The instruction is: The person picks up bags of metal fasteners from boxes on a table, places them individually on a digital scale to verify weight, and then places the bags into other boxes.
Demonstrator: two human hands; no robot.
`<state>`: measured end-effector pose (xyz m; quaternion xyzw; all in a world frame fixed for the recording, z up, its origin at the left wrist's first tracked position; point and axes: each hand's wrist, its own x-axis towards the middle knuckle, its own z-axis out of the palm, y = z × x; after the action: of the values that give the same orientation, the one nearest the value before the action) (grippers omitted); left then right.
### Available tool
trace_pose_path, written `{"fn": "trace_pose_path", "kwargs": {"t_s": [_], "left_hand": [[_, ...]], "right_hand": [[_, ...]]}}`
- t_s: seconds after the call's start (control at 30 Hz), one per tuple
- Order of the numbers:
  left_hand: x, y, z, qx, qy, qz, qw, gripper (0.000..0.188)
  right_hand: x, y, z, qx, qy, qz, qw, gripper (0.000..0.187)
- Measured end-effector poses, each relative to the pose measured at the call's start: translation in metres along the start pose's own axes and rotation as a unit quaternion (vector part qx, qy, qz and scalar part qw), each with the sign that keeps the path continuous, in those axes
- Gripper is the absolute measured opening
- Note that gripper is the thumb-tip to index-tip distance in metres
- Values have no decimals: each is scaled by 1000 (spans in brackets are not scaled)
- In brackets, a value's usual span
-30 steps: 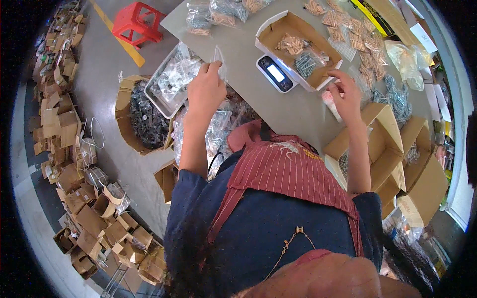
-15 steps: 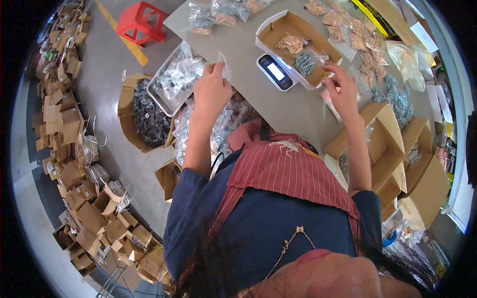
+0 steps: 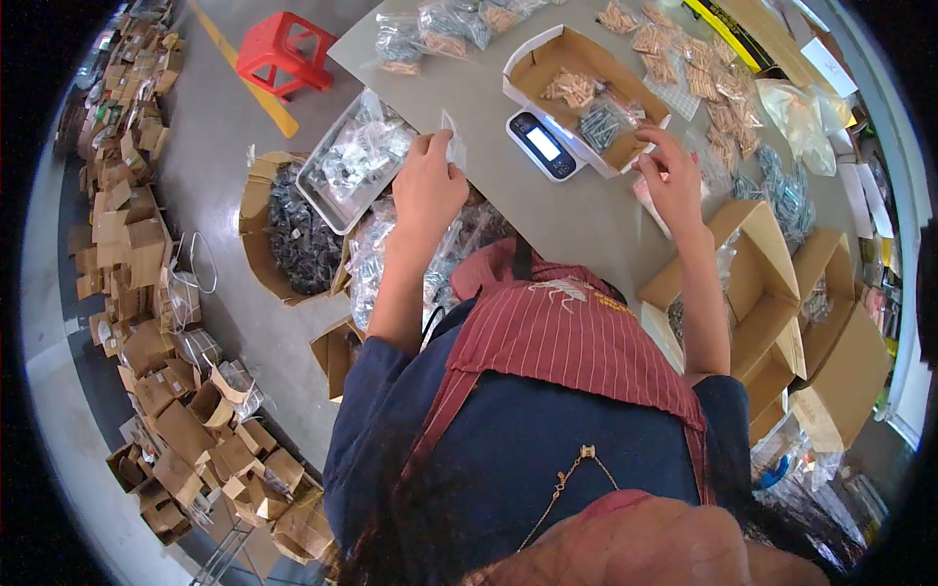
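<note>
My left hand (image 3: 430, 190) is closed, with a small clear plastic bag (image 3: 454, 146) at its fingertips, above the table corner beside a metal tray (image 3: 337, 227) heaped with clear bags of parts. My right hand (image 3: 674, 181) is half curled, index finger and thumb apart, at the near right corner of an open cardboard box (image 3: 538, 61). Nothing shows between those fingers. In the box lie tan dowel-like pegs (image 3: 573, 88) and a bag of grey screws (image 3: 602, 127). A digital scale (image 3: 543, 145) with a lit display sits against the box, its platform partly hidden.
Bagged pegs (image 3: 699, 73) and bundled long screws (image 3: 782, 200) lie on the table's right. Open cartons (image 3: 762, 293) stand by my right arm. A carton of dark parts (image 3: 256, 210) and a red stool (image 3: 283, 54) are at left; many cartons (image 3: 147, 244) line the floor.
My left hand has shifted slightly right and down with the plastic bag. My right hand stays almost still by the box corner. The whole view has moved a little.
</note>
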<state>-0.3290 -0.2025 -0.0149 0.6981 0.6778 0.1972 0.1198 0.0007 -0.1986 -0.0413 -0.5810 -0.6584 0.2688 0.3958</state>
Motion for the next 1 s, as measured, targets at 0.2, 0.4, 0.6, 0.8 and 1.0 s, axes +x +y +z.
{"fn": "trace_pose_path", "kwargs": {"t_s": [0.2,0.4,0.6,0.8,1.0], "left_hand": [[-4,0,6,-9,-12,-10,1000,45],[-9,5,7,-3,-24,-11,1000,45],[-12,9,7,0,-34,-5,999,47],[-16,9,11,-5,-36,16,999,48],[-21,16,20,17,-72,36,997,50]], "right_hand": [[7,-1,2,5,-2,7,1000,33],[20,-10,1,-35,-1,4,999,33],[19,-8,-1,-19,11,1,1000,34],[4,14,-24,-7,39,30,999,33],[-9,16,-66,-23,110,48,992,33]]}}
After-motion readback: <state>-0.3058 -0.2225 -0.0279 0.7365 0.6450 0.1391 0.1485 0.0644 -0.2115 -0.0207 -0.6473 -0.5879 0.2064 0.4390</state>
